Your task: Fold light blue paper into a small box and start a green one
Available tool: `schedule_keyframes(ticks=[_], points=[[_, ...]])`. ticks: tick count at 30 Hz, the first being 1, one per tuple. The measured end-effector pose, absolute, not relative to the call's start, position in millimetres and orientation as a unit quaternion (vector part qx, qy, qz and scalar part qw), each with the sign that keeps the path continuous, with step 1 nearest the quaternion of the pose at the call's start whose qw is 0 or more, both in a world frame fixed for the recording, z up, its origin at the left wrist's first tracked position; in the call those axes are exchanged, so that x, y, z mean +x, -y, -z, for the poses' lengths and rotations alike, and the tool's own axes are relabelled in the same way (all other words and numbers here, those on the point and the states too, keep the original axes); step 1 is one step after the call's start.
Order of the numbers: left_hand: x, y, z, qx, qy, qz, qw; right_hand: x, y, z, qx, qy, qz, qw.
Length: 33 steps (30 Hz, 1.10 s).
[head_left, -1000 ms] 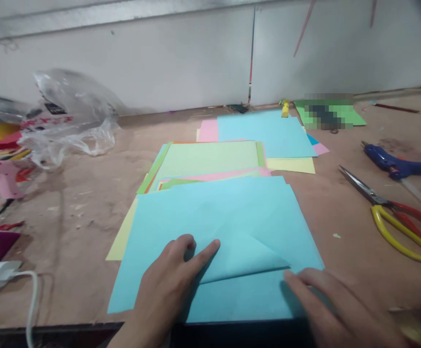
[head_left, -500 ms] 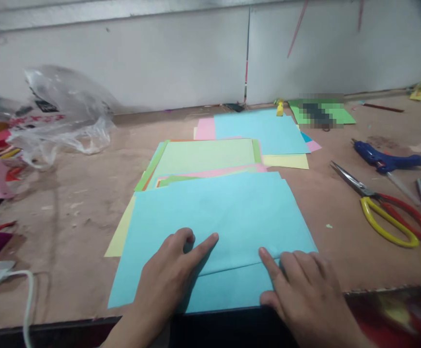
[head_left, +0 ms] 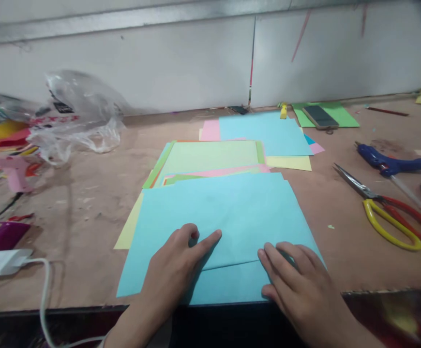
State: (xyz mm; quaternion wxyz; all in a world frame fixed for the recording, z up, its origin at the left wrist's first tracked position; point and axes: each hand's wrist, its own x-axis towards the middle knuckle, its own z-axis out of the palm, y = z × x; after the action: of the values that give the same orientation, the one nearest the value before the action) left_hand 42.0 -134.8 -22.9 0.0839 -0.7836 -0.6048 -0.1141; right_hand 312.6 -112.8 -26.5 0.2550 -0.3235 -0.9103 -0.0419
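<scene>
A large light blue paper [head_left: 232, 212] lies at the table's front edge, with a slanting edge or fold line across its lower part. My left hand [head_left: 177, 261] rests on it, index finger stretched out and the other fingers curled loosely. On the right side of the same paper lies my right hand [head_left: 297, 280], its fingers extended and its fingertips at the slanting line. Neither hand grips anything. Behind the blue paper are pale green sheets [head_left: 210, 157] with pink, orange and green edges, and a second blue sheet [head_left: 261, 133] farther back.
Scissors [head_left: 384, 208] and a blue glue gun [head_left: 388, 162] lie right. A phone [head_left: 320, 117] rests on green paper [head_left: 346, 116]. Left are a plastic bag [head_left: 80, 116], a pink glue gun [head_left: 14, 171] and a white charger [head_left: 5, 262] with its cable.
My right hand's other fingers have moved forward and left, beside its index finger. My left hand keeps almost the same pose on the paper. The view has shifted slightly.
</scene>
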Motion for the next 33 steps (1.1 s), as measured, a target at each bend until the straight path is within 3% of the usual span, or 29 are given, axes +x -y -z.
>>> schedule_keyframes(ticks=[5,8,14,24,29,33], points=[[61,136,13,-0.817,0.518,0.216,0.129,312,108,31,-0.316,0.912,0.023,0.261],[88,141,10,-0.857,0.471,0.200,0.056,314,106,27,-0.318,0.910,0.011,0.265],[108,152,8,-0.845,0.514,0.142,-0.039,311,104,27,-0.316,0.906,0.014,0.282],[49,200,22,-0.759,0.603,0.229,0.087,320,100,25,-0.289,0.930,0.014,0.229],[27,217,18,-0.724,0.646,0.222,0.098,318,98,27,-0.279,0.924,0.034,0.260],[21,213,9,-0.732,0.631,0.234,0.107,321,97,30,-0.265,0.935,0.043,0.233]])
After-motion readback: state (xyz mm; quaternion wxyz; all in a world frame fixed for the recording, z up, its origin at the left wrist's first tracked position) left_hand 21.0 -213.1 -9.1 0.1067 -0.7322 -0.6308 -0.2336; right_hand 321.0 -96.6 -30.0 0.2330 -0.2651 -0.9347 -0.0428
